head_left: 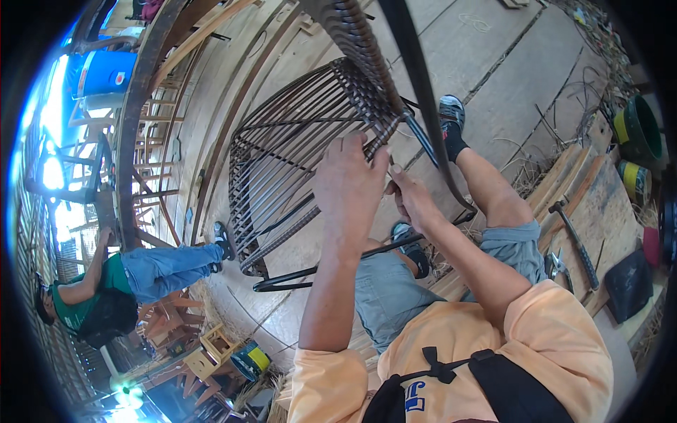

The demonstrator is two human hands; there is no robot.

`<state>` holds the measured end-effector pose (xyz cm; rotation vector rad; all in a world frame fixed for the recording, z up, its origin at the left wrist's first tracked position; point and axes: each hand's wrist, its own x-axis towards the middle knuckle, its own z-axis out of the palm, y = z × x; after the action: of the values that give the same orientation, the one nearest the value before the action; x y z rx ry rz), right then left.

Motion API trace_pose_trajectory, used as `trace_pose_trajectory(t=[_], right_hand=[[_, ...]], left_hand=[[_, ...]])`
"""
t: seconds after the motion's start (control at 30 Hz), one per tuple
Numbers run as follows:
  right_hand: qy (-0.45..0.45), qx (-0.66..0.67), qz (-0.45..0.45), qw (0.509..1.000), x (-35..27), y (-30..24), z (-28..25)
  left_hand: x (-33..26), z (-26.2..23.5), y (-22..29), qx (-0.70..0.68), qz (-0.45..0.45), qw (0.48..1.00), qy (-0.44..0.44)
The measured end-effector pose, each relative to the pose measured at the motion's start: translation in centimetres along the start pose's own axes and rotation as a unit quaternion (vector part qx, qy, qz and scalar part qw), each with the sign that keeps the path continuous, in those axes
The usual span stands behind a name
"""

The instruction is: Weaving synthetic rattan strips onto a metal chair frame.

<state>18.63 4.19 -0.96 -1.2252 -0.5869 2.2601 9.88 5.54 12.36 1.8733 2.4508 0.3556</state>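
Note:
A partly woven chair (296, 141) with a dark metal frame and brown wicker strands lies tilted in front of me, across my legs. Dense weave (363, 88) covers one panel, while the other side shows spaced-out parallel strands. My left hand (349, 176) has its fingers curled over the wrapped frame bar at the lower corner of that weave. Close beside it, my right hand (412, 201) is pinched at the same corner, around what looks like the end of a thin dark strand. Its fingertips partly hide the strand.
To my right, a wooden board (599, 218) bears a hammer (577, 243), pliers (558, 268) and a dark pad (629, 284). Green buckets (638, 130) stand beyond. At left, another person (99, 292) works by wooden frames. A small wooden stool (211, 350) stands lower left.

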Motion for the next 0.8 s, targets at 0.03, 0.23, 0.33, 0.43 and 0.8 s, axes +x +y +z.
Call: trace_pose_trajectory(t=[0.03, 0.23, 0.33, 0.43, 0.8], right_hand=[[-0.004, -0.004, -0.004, 1.000, -0.3, 0.0, -0.1], [0.076, -0.048, -0.112, 0.990, -3.0, 0.4, -1.7], [0.079, -0.069, -0.114, 0.988, -3.9, 0.4, -2.2], [0.085, -0.111, -0.136, 0.981, -4.0, 0.4, -2.2], [0.132, -0.101, -0.079, 0.983, -2.3, 3.8, -3.9]], left_hand=[[0.0, -0.1, 0.0, 0.008, -0.001, 1.000, 0.007], [-1.5, -2.5, -2.3, -0.053, 0.023, 0.998, 0.006], [-2.3, -2.9, -3.8, -0.089, -0.013, 0.996, -0.015], [-2.6, -2.3, -4.4, -0.040, 0.076, 0.995, 0.050], [-6.3, 0.2, -4.0, -0.072, 0.095, 0.993, 0.001]])
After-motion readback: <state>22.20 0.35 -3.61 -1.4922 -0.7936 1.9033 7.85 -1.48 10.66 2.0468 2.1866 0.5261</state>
